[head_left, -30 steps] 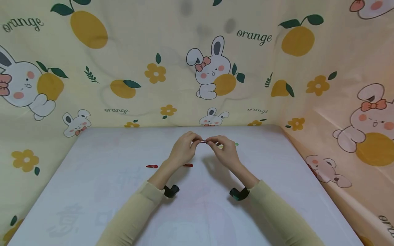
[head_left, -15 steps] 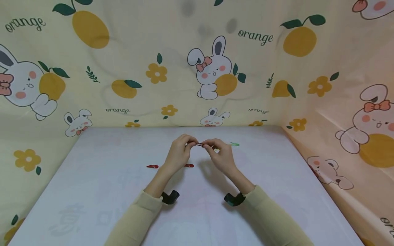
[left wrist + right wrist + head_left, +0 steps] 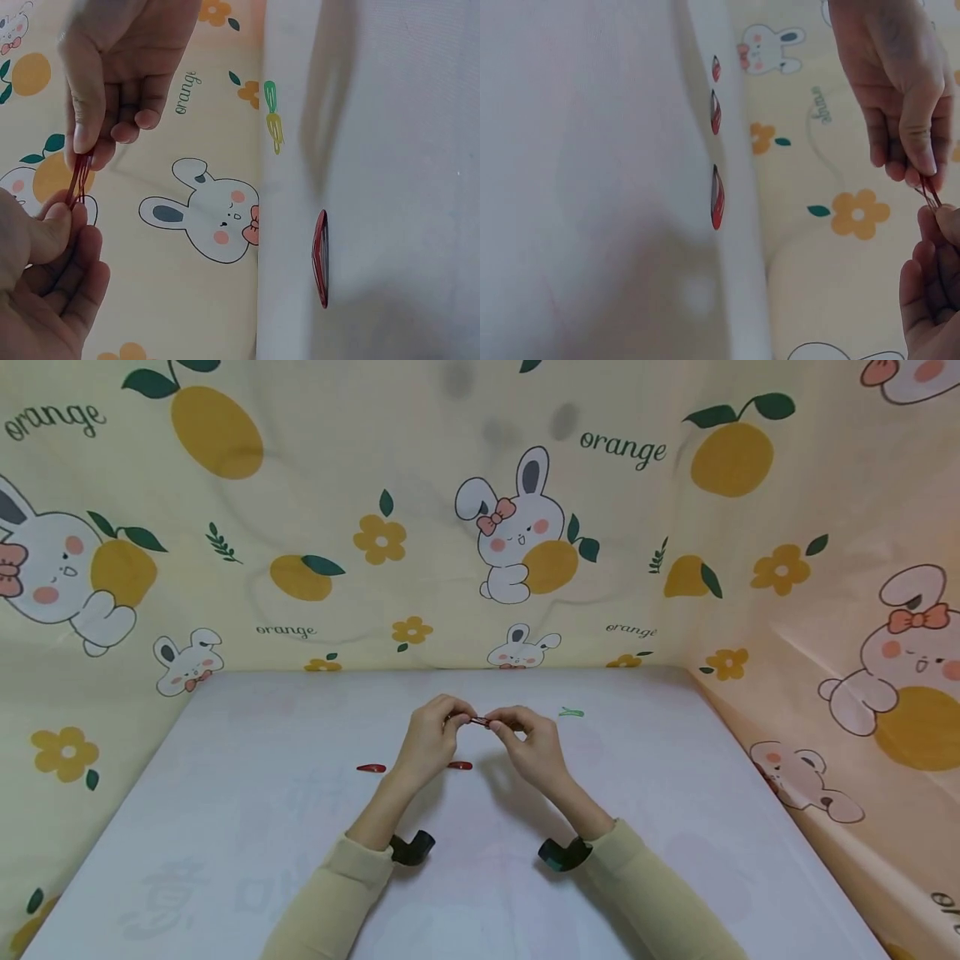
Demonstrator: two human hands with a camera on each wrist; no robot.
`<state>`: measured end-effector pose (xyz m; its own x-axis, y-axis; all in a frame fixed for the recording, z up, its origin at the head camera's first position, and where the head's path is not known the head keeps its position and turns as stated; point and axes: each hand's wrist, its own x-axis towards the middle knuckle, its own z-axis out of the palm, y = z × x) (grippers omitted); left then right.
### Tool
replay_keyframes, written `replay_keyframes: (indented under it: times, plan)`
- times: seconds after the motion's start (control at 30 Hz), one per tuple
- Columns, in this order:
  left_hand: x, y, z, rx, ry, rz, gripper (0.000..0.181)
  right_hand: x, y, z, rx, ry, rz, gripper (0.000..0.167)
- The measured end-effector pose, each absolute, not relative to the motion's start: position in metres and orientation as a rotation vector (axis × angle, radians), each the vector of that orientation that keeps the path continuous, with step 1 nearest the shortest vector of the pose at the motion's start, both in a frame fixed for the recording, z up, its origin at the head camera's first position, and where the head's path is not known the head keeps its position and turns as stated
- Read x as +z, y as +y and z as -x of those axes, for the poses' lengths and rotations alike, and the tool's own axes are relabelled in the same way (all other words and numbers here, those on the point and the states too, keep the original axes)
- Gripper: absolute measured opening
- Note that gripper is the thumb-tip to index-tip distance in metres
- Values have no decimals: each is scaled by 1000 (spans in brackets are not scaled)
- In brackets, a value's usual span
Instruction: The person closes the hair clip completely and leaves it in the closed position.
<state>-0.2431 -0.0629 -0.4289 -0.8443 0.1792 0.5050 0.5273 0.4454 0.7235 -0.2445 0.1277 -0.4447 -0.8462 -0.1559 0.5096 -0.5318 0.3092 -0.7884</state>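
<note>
Above the table (image 3: 637,768), your left hand (image 3: 431,737) and right hand (image 3: 531,739) pinch the thin red clip (image 3: 76,178). It may spring away if one pinch slips.

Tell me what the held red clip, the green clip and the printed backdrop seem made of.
Held red clip: probably coated metal, given its thin, wire-like bars; finish unclear.
Green clip: coated metal or plastic; only a slim, bright loop shows.
Printed backdrop: matte fabric or thin plastic sheeting, judging by its soft creases.
</note>
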Motion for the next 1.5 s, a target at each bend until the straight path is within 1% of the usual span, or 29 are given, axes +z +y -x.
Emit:
replay_keyframes:
  times: [0.47, 0.7, 0.9, 1.5]
  plan:
    - [-435, -66, 244, -1402, -2350, 621, 10, -451, 124, 241, 1687, -2275, -531, 10]
    - [-435, -65, 242, -1480, -2343, 588, 11, -451, 127, 240, 1769, -2271, -503, 10]
    - [-436, -65, 242, -1501, -2349, 572, 8, -448, 130, 239, 1794, -2303, -457, 10]
    - [-434, -69, 242, -1513, -2362, 539, 8, -447, 135, 239, 1789, -2347, -470, 12]
